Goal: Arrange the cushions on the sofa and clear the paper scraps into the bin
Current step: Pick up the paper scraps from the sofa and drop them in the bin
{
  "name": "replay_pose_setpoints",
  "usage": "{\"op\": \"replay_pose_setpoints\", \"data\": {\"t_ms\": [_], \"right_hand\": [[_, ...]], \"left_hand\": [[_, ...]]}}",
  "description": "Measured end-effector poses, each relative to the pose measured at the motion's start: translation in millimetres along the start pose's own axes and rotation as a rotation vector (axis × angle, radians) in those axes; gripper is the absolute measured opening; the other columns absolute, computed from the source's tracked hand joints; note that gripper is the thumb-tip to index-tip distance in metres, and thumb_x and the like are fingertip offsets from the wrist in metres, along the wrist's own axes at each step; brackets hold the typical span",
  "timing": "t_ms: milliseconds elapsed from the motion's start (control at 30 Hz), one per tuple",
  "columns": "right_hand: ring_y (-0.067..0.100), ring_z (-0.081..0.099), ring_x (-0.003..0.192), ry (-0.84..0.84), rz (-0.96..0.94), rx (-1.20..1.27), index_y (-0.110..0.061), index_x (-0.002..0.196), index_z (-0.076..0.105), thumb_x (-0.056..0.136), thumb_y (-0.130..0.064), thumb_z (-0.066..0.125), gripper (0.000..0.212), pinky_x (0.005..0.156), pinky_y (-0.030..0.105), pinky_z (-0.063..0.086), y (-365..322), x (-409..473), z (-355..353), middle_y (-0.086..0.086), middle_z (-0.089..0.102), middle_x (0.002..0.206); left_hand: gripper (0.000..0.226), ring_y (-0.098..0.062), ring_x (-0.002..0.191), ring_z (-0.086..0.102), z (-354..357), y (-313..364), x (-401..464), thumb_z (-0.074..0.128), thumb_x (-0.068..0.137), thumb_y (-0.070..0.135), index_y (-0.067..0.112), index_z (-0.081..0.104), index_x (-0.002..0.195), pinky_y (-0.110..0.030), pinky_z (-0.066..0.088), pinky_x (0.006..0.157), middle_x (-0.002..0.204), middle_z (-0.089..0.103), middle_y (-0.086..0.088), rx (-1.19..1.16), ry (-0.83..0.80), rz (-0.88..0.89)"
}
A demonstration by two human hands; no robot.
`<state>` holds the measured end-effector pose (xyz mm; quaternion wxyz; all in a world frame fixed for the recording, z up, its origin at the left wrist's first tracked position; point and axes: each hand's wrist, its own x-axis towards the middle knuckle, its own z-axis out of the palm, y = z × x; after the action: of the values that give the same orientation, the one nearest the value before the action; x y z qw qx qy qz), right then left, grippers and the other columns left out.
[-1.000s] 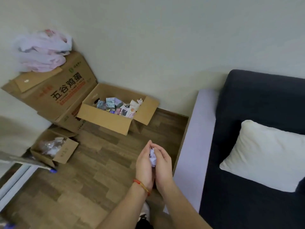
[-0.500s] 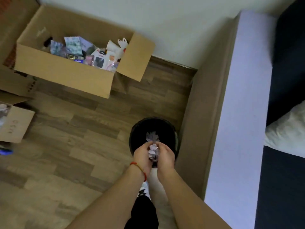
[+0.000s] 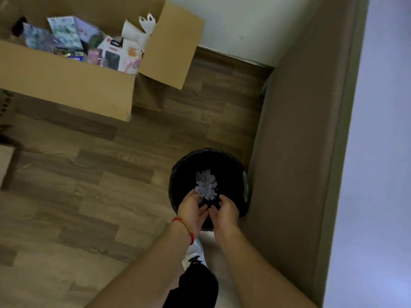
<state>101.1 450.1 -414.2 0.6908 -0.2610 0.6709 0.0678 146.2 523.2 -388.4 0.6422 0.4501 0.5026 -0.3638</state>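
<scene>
A round black bin stands on the wood floor against the sofa's side. White paper scraps lie inside it, just beyond my fingertips. My left hand, with a red string at the wrist, and my right hand hover side by side over the bin's near rim. Both hands have their fingers apart, palms turned toward each other, and nothing in them. The sofa's brown side panel and pale armrest top run down the right. No cushion is in view.
An open cardboard box full of small packages sits on the floor at the upper left, one flap reaching toward the wall. Another box edge shows at the far left. My white shoe stands just below the bin.
My view tilted down from the sofa to the bin. My hands, which were cupped around the scraps, have parted, and the scraps have dropped into the bin.
</scene>
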Motion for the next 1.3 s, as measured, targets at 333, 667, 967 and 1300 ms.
{"op": "replay_pose_setpoints", "data": {"t_ms": [333, 667, 967, 1300], "right_hand": [[0.027, 0.065, 0.114, -0.075, -0.036, -0.029, -0.004, 0.126, 0.064, 0.108, -0.015, 0.049, 0.026, 0.103, 0.04, 0.052, -28.5, -45.6, 6.5, 0.016, 0.066, 0.124], [0.024, 0.071, 0.111, -0.304, -0.199, -0.007, -0.007, 0.118, 0.071, 0.105, -0.021, 0.058, 0.023, 0.096, 0.038, 0.058, -142.6, -236.4, -15.4, 0.014, 0.074, 0.118], [0.015, 0.072, 0.096, -0.454, -0.638, -0.281, -0.01, 0.116, 0.072, 0.106, -0.024, 0.05, 0.028, 0.099, 0.04, 0.057, -254.1, -454.3, -127.1, 0.004, 0.076, 0.098], [0.012, 0.072, 0.106, -0.46, -1.086, -0.302, -0.027, 0.115, 0.071, 0.104, -0.039, 0.055, 0.023, 0.094, 0.037, 0.06, -276.8, -619.1, -306.2, -0.004, 0.075, 0.113]], "left_hand": [[0.041, -0.029, 0.124, 0.062, 11.6, 30.7, -43.3, 0.051, 0.111, 0.022, 0.01, 0.051, 0.15, -0.043, 0.047, 0.113, 0.143, 0.059, -0.014, 0.107, -0.078, -0.009], [0.03, -0.028, 0.12, 0.066, 79.9, 78.2, -234.0, 0.056, 0.108, 0.024, 0.013, 0.064, 0.135, -0.039, 0.054, 0.09, 0.132, 0.069, -0.012, 0.274, -0.19, 0.228], [0.022, -0.03, 0.102, 0.075, 168.2, 53.8, -456.6, 0.058, 0.106, 0.024, 0.012, 0.07, 0.121, -0.043, 0.057, 0.09, 0.107, 0.08, -0.014, 0.42, -0.445, 0.544], [0.025, -0.024, 0.113, 0.072, 197.6, -63.7, -690.4, 0.058, 0.107, 0.03, 0.015, 0.069, 0.124, -0.041, 0.058, 0.098, 0.121, 0.074, -0.009, 0.623, -0.633, 0.922]]}}
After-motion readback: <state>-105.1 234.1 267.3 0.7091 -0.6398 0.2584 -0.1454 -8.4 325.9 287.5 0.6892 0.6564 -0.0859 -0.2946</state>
